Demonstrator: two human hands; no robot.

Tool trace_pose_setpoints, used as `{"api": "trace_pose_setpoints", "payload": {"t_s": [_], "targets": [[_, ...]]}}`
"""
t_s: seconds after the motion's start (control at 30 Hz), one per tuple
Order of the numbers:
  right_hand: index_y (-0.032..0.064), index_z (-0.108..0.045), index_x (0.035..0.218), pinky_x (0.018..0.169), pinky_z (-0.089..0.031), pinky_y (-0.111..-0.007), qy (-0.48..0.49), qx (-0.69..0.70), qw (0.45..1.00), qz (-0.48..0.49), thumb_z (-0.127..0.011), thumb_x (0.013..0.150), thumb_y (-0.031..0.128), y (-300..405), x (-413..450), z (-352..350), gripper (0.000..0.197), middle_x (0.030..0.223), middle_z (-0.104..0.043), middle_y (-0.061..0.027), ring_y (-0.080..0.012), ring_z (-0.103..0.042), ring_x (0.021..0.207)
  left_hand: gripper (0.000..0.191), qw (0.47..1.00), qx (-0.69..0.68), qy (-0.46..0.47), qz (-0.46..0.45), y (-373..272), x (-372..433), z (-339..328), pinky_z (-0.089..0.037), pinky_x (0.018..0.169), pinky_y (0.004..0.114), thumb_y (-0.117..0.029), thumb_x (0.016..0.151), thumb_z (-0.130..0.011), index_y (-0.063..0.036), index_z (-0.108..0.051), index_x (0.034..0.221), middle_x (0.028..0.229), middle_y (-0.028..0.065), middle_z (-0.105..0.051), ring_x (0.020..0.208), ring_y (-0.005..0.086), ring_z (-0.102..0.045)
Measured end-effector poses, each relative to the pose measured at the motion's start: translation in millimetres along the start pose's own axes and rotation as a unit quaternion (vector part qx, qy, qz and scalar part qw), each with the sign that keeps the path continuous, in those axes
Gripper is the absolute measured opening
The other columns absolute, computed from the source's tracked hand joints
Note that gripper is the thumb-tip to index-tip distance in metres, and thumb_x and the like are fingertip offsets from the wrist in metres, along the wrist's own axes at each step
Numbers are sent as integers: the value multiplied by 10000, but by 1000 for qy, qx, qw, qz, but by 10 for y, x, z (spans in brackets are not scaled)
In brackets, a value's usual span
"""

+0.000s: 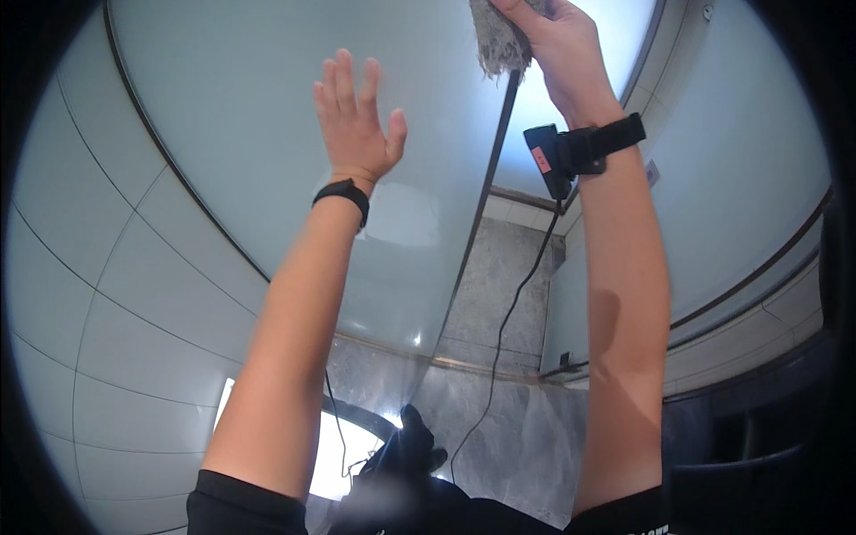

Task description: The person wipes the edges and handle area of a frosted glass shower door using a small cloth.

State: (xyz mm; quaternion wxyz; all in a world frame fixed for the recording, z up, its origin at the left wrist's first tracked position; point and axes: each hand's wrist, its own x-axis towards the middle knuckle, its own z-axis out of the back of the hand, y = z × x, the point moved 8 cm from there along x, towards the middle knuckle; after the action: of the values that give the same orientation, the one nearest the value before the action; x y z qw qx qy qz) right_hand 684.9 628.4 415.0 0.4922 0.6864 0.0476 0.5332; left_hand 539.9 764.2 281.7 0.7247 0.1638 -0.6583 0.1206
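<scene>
My left hand (358, 117) is raised before a large frosted glass panel (254, 100), its fingers spread and nothing in it; whether the palm touches the glass I cannot tell. Up at the top edge, my right hand (568, 40) grips a frayed grey cloth (498, 40) near the dark edge strip (498, 140) of the panel. Part of that hand and of the cloth is cut off by the picture's rim. A black band circles my left wrist; a black device (552, 160) is strapped to my right wrist, with a cable (515, 301) hanging from it.
Pale tiled wall (134, 281) runs down the left. Another frosted panel (729, 134) stands at the right. Below lie a grey marble-look floor (515, 428) and a stone-like floor (495, 287) beyond a threshold. A bright white area (348, 455) shows at the lower left, beside my dark clothing.
</scene>
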Motion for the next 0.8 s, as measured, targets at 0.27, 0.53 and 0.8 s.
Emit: {"api": "trace_pose_setpoints", "payload": {"t_s": [0.27,0.53,0.8], "targets": [[-6,-647,981,560,-489,-229,-38,114,992,31,-673,942,247,-297,-172,22,258,802,-660,-31,-87,-605,659,665,1000,12,2,-3,-24,-22,-18,-148,1144,571,-415,940,-412,-129,-269,1523,1585,199,-190,1453,404,-192],[-51,-531,1132,696,-494,-267,-106,65,987,97,-710,905,275,-399,-196,58,436,894,-646,-86,-127,-601,778,657,1000,2,3,1,-28,28,64,-127,1164,543,-409,955,-394,-127,-253,1531,1584,196,-198,1467,391,-173],[-51,-573,1052,757,-489,-349,-168,-107,976,88,-610,956,295,-230,-272,10,360,910,-624,-126,-211,-607,826,653,1000,0,0,9,-43,44,32,-124,1169,531,-398,954,-392,-124,-258,1532,1584,192,-209,1471,371,-178]]}}
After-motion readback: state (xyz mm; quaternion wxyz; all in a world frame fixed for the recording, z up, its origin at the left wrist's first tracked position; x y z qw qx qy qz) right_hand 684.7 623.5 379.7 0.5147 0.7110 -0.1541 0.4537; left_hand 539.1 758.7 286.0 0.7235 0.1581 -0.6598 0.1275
